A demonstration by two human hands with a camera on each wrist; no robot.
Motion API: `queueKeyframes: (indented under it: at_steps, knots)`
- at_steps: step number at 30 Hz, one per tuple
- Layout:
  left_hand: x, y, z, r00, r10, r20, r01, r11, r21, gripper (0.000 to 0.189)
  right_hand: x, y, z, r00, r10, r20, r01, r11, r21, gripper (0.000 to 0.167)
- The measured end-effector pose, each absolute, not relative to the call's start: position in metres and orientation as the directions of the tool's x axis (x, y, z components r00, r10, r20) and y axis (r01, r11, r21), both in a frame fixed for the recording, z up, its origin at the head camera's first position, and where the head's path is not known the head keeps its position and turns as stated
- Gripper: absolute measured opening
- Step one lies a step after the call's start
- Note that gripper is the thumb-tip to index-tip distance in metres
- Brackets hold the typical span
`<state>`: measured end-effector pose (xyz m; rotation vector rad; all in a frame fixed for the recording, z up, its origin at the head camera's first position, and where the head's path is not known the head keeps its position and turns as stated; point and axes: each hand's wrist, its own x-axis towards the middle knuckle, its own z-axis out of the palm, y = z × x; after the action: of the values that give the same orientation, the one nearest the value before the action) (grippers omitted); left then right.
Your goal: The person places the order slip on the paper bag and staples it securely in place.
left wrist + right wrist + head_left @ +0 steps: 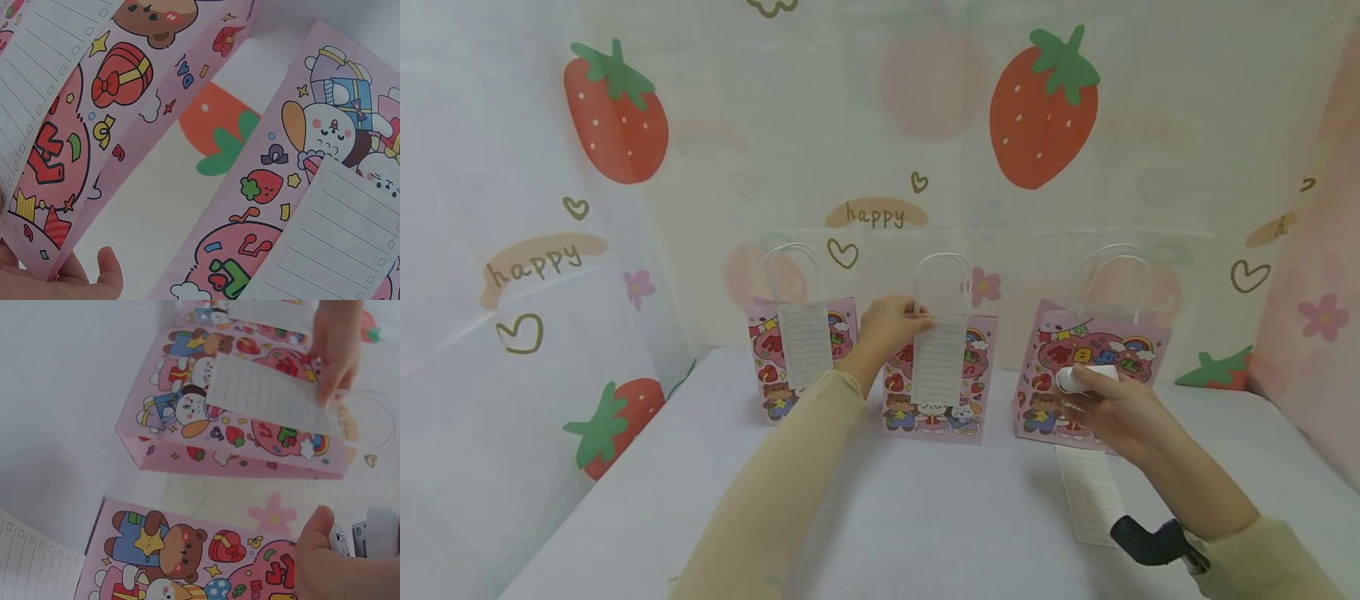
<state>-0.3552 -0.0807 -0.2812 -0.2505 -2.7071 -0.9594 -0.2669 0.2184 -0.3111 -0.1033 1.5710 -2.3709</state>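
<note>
Three pink cartoon-print paper bags with looped handles stand in a row. At the middle bag point(898, 417), my left hand point(891, 323) pinches the top edge together with a lined white checklist slip point(937, 367) that lies over the front. In the left wrist view, the curled fingers of the left hand point(94, 281) show at the bag's edge. My right hand point(1131, 417) holds a small white stapler point(1086, 379) in front of the right bag point(1037, 415); its metal end shows in the right wrist view beside the thumb point(315, 534).
The left bag point(765, 358) has a similar slip point(807, 342) hanging on its front. A loose checklist slip point(1088, 496) lies on the white table point(925, 517) before the right bag. Behind stands a strawberry-print backdrop point(790, 167). A black wrist mount point(1150, 542) sits at my right cuff.
</note>
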Motion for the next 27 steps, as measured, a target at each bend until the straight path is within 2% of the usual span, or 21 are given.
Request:
queueKeyframes:
  at_steps: [3,5,10,13,22,27]
  knots:
    - [-0.355,-0.080,-0.281,-0.952,0.075,0.296,0.246,0.764,0.596,0.021,-0.269,0.213,-0.308,-0.960,-0.265,-0.087,0.170,-0.310,-0.935,0.025]
    - [-0.355,-0.080,-0.280,-0.953,0.075,0.295,0.245,0.763,0.598,0.021,-0.270,0.209,-0.305,-0.965,-0.248,-0.083,0.144,-0.240,-0.960,0.030]
    - [-0.355,-0.080,-0.280,-0.953,0.075,0.293,0.245,0.762,0.599,0.021,-0.272,0.195,-0.298,-0.979,-0.185,-0.089,0.101,-0.060,-0.993,0.062]
    - [-0.355,-0.080,-0.279,-0.952,0.076,0.295,0.246,0.764,0.597,0.021,-0.272,0.186,-0.294,-0.984,-0.165,-0.073,0.073,0.003,-0.997,0.075]
    - [-0.354,-0.080,-0.279,-0.953,0.073,0.293,0.239,0.775,0.584,0.022,-0.277,0.171,-0.285,-0.982,-0.182,0.038,-0.064,0.139,-0.988,0.068]
    - [-0.354,-0.080,-0.280,-0.953,0.076,0.294,0.242,0.775,0.584,0.022,-0.282,0.163,-0.281,-0.984,-0.169,0.056,-0.095,0.230,-0.968,0.064]
